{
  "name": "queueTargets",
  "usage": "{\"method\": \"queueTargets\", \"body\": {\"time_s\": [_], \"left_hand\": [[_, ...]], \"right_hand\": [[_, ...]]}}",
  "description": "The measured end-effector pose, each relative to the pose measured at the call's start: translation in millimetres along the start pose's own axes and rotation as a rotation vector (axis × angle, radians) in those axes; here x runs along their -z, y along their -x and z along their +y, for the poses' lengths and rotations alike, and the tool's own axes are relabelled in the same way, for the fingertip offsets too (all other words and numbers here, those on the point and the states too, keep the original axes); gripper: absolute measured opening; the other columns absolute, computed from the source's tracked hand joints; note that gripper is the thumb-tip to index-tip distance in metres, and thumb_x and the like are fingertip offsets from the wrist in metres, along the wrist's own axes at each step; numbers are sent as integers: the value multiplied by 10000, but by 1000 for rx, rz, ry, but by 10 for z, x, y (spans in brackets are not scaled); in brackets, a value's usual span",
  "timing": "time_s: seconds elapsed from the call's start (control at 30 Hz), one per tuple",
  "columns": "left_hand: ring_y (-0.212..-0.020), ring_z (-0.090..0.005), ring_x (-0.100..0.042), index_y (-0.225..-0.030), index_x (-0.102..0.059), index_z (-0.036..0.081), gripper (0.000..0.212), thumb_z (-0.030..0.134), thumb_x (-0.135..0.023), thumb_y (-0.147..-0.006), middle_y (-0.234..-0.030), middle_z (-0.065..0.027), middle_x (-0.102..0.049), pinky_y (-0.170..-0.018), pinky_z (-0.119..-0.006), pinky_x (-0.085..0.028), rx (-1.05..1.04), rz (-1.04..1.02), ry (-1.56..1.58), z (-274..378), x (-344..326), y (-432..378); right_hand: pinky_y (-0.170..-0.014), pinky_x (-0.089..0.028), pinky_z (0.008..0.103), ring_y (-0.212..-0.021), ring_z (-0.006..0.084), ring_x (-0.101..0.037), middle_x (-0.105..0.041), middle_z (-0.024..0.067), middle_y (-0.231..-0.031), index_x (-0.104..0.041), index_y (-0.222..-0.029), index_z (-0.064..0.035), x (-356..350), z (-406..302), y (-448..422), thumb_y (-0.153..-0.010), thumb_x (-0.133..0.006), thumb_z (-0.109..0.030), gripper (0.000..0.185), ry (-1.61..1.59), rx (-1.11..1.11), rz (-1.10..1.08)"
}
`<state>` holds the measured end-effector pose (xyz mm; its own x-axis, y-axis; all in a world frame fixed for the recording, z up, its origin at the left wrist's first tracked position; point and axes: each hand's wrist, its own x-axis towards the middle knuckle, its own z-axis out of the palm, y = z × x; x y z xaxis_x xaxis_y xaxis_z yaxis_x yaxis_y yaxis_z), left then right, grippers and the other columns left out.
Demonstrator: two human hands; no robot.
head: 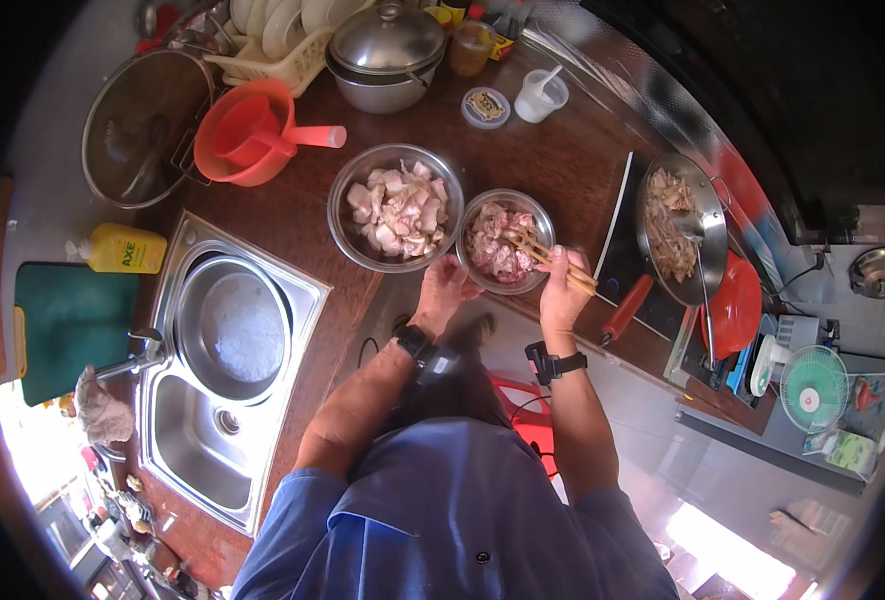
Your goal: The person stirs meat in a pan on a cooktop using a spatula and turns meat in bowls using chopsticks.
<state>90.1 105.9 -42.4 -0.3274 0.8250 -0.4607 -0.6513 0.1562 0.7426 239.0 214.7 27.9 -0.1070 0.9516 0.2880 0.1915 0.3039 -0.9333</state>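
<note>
My right hand point(567, 285) holds a pair of wooden chopsticks point(536, 249). Their tips reach into pieces of raw meat point(496, 232) inside a small stainless steel bowl point(505, 286). At the near left rim of that bowl is my left hand point(444, 291), its fingers curled against the edge; the underside of the grip is hidden. Just left of it stands a larger steel bowl point(339, 238) full of pale, chunky raw meat pieces point(399, 210). Both bowls rest by the front edge of the brown countertop point(405, 133).
To the right, a wok point(715, 259) with sliced meat and a ladle point(703, 277) sits on a black cooktop point(613, 259), its red handle point(628, 309) jutting forward. Leftward are a steel sink point(194, 476) holding a basin point(236, 337) and a red dipper point(315, 136). Behind stands a lidded pot point(388, 45).
</note>
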Motion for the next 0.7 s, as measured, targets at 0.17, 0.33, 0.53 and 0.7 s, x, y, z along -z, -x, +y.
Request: {"method": "queueTargets", "body": {"time_s": [0.17, 0.33, 0.53, 0.7], "left_hand": [[-748, -158, -700, -984, -528, 88, 138, 215, -579, -988, -900, -47, -670, -669, -274, -584, -9, -4, 16, -2, 0, -9], [-743, -162, -703, -965, -522, 95, 133, 208, -588, -984, -896, -47, -670, -663, -278, -586, 6, 6, 9, -23, 26, -16], [-751, -167, -708, -950, -521, 98, 116, 192, -578, -988, -891, -44, -669, -664, -283, -592, -2, 7, 26, -21, 7, -7], [-748, -162, -706, -946, -520, 100, 108, 186, -565, -994, -887, -40, -667, -664, -285, -594, -9, 1, 33, -32, 19, -16]], "right_hand": [[-620, -583, 299, -672, 198, -666, -629, 105, -853, -608, -887, 43, -76, 177, -68, -969, -578, -89, 158, 30, -17, -39], [-638, -603, 314, -674, 208, -675, -637, 121, -848, -593, -914, 50, -23, -132, -152, -979, -586, -133, 194, -137, -189, 27], [-622, -554, 292, -669, 221, -687, -641, 138, -835, -642, -900, 79, 223, -671, -64, -966, -561, -49, 165, 54, 92, -62], [-620, -559, 296, -675, 217, -678, -650, 145, -874, -640, -899, 75, 240, -881, -47, -968, -551, -50, 168, 77, 188, -76]]}}
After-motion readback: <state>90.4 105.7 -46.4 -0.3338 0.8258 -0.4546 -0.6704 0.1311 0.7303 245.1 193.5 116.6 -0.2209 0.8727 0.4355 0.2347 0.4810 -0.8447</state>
